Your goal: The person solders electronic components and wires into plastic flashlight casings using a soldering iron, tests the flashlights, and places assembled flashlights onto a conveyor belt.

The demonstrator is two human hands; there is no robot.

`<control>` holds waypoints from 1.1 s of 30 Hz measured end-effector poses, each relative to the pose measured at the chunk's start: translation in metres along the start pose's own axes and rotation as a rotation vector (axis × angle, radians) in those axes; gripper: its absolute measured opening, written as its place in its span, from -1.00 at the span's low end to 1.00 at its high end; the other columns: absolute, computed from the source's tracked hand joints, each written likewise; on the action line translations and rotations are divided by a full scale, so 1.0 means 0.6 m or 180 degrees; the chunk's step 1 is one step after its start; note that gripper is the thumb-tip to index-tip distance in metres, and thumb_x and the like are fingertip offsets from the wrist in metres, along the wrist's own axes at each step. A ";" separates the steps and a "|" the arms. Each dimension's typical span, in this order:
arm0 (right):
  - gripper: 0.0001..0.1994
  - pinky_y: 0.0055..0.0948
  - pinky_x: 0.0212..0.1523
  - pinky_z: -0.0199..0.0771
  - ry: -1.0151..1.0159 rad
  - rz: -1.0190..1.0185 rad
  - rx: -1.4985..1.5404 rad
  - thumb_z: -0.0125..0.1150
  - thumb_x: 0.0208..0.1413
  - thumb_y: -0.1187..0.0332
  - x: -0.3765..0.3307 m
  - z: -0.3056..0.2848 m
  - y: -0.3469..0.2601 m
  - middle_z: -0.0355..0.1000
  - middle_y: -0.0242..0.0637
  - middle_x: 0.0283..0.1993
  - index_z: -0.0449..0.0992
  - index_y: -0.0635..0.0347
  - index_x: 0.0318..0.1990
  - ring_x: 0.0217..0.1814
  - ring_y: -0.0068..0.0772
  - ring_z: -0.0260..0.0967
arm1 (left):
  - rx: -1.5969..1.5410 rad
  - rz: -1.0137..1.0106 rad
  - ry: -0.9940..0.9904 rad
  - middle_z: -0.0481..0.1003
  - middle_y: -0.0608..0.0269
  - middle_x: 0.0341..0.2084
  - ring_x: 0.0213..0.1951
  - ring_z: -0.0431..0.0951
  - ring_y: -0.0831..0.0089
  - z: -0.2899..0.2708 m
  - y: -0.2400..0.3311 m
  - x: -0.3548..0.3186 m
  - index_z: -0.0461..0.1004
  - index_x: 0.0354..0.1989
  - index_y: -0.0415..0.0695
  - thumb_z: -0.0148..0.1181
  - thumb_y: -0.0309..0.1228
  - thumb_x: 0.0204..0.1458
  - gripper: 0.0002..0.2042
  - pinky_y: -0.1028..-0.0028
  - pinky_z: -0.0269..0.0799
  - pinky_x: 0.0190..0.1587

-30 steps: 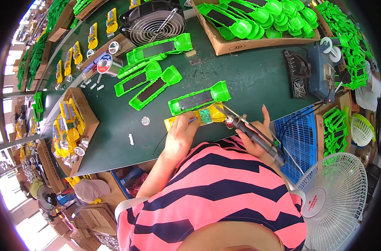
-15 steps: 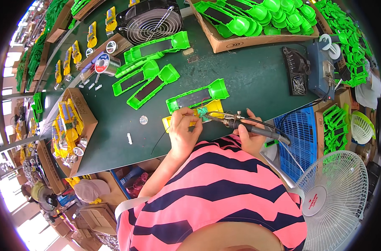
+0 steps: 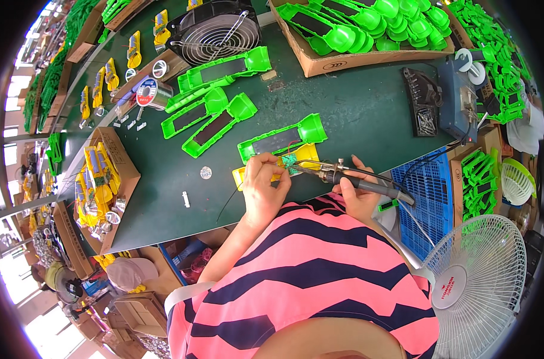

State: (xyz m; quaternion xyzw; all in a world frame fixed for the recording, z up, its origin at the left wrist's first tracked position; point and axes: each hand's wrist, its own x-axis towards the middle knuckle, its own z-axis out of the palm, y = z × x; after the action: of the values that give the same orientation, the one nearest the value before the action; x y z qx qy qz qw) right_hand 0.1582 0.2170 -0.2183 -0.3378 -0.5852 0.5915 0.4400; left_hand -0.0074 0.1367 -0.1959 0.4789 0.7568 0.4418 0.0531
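Observation:
My left hand (image 3: pixel 265 186) presses down on a yellow plastic housing (image 3: pixel 305 154) with a small green circuit board, at the near edge of the dark green bench (image 3: pixel 355 113). A thin wire runs from its fingers back toward me. My right hand (image 3: pixel 360 194) grips a soldering iron (image 3: pixel 350 178), whose tip points left at the circuit board. Just behind the yellow part lies a green plastic housing (image 3: pixel 281 139) with a dark panel, its round cup end to the right.
Three more green housings (image 3: pixel 215 110) lie farther left. A cardboard box of green housings (image 3: pixel 361 27) and a black fan (image 3: pixel 212 30) stand at the back. A soldering station (image 3: pixel 460 99) sits right, a solder spool (image 3: pixel 146 93) left, a white fan (image 3: pixel 478 287) lower right.
My right hand has brought the soldering iron leftward to the circuit board. My left hand has closed down on the yellow part, pinching the wire.

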 end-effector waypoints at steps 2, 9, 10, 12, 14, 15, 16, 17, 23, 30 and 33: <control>-0.83 -0.18 0.22 -0.14 0.0048 0.0005 0.0183 0.13 -0.11 0.56 0.004 -0.004 -0.012 0.40 -0.36 -0.63 0.36 0.32 -0.30 -0.53 -0.60 0.40 | 0.0030 0.0018 -0.0031 0.34 0.17 -0.40 -0.38 0.38 0.27 -0.002 0.002 0.003 0.37 -0.63 -0.22 0.19 -0.64 -0.41 -0.87 0.40 0.31 -0.35; -0.81 -0.21 0.24 -0.16 0.0170 -0.0045 0.0244 0.10 -0.12 0.61 0.006 -0.010 -0.019 0.42 -0.29 -0.54 0.35 0.35 -0.28 -0.54 -0.59 0.40 | 0.0090 -0.0064 -0.0221 0.33 0.13 -0.39 -0.37 0.37 0.22 -0.006 0.007 0.011 0.33 -0.64 -0.23 0.16 -0.66 -0.43 -0.86 0.37 0.31 -0.33; -0.81 -0.20 0.24 -0.17 0.0183 -0.0076 0.0210 0.10 -0.12 0.60 0.006 -0.010 -0.018 0.42 -0.30 -0.56 0.35 0.34 -0.28 -0.54 -0.59 0.40 | 0.0087 -0.0061 -0.0220 0.33 0.13 -0.39 -0.37 0.37 0.22 -0.005 0.007 0.011 0.33 -0.64 -0.23 0.16 -0.66 -0.43 -0.86 0.37 0.31 -0.33; -0.81 -0.19 0.23 -0.17 0.0183 -0.0104 0.0180 0.11 -0.12 0.60 0.007 -0.012 -0.018 0.42 -0.31 -0.58 0.35 0.34 -0.28 -0.54 -0.59 0.40 | 0.0051 -0.0178 -0.0256 0.32 0.12 -0.37 -0.36 0.36 0.22 -0.005 0.004 0.009 0.33 -0.64 -0.23 0.16 -0.66 -0.42 -0.86 0.37 0.31 -0.32; -0.82 -0.16 0.23 -0.18 -0.0047 -0.0379 -0.0125 0.11 -0.13 0.58 0.010 -0.015 -0.018 0.41 -0.34 -0.63 0.37 0.32 -0.29 -0.51 -0.60 0.39 | -0.0009 -0.0251 -0.0288 0.32 0.12 -0.37 -0.36 0.37 0.22 -0.007 0.006 0.011 0.33 -0.64 -0.24 0.16 -0.66 -0.41 -0.86 0.37 0.31 -0.32; -0.82 -0.16 0.23 -0.18 -0.0044 -0.0379 -0.0123 0.11 -0.13 0.58 0.012 -0.014 -0.017 0.41 -0.34 -0.63 0.37 0.32 -0.29 -0.51 -0.60 0.39 | -0.0070 -0.0320 -0.0325 0.32 0.13 -0.36 -0.36 0.37 0.22 -0.007 0.006 0.012 0.34 -0.63 -0.24 0.15 -0.66 -0.41 -0.86 0.38 0.31 -0.31; -0.82 -0.14 0.22 -0.18 -0.0120 -0.0487 -0.0198 0.11 -0.13 0.57 0.013 -0.013 -0.015 0.41 -0.36 -0.65 0.37 0.31 -0.30 -0.49 -0.61 0.39 | -0.0068 -0.0318 -0.0328 0.32 0.13 -0.36 -0.36 0.37 0.22 -0.008 0.005 0.013 0.34 -0.63 -0.24 0.15 -0.66 -0.41 -0.86 0.38 0.31 -0.31; -0.83 -0.13 0.21 -0.18 -0.0200 -0.0596 -0.0275 0.11 -0.14 0.56 0.014 -0.011 -0.015 0.41 -0.38 -0.67 0.38 0.30 -0.31 -0.48 -0.61 0.38 | -0.0063 -0.0305 -0.0329 0.32 0.13 -0.36 -0.36 0.37 0.22 -0.009 0.005 0.013 0.34 -0.63 -0.24 0.16 -0.66 -0.41 -0.87 0.38 0.32 -0.31; -0.82 -0.12 0.19 -0.12 -0.0311 -0.0618 -0.0411 0.13 -0.16 0.54 0.012 -0.005 -0.001 0.42 -0.39 -0.65 0.38 0.28 -0.32 -0.47 -0.61 0.38 | -0.0106 -0.0325 -0.0280 0.33 0.13 -0.37 -0.36 0.37 0.24 -0.005 0.002 0.010 0.35 -0.64 -0.24 0.16 -0.65 -0.41 -0.87 0.39 0.32 -0.31; -0.81 -0.13 0.19 -0.11 -0.0236 -0.0444 -0.0194 0.14 -0.16 0.54 0.008 -0.002 0.004 0.42 -0.38 -0.66 0.37 0.28 -0.31 -0.49 -0.61 0.39 | -0.0113 -0.0315 -0.0264 0.33 0.14 -0.38 -0.36 0.38 0.24 -0.004 0.002 0.010 0.34 -0.65 -0.24 0.16 -0.65 -0.41 -0.87 0.39 0.32 -0.31; -0.81 -0.13 0.22 -0.17 -0.0160 -0.0303 -0.0079 0.13 -0.15 0.56 0.007 -0.003 0.001 0.40 -0.38 -0.70 0.36 0.29 -0.30 -0.48 -0.60 0.41 | -0.0123 -0.0295 -0.0236 0.33 0.14 -0.38 -0.36 0.37 0.23 -0.003 0.001 0.011 0.33 -0.65 -0.23 0.16 -0.65 -0.41 -0.87 0.38 0.32 -0.32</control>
State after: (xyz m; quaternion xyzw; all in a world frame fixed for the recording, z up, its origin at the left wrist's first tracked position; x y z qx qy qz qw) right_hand 0.1581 0.2213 -0.2189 -0.3001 -0.6188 0.5708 0.4486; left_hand -0.0114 0.1406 -0.1920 0.4583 0.7670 0.4353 0.1106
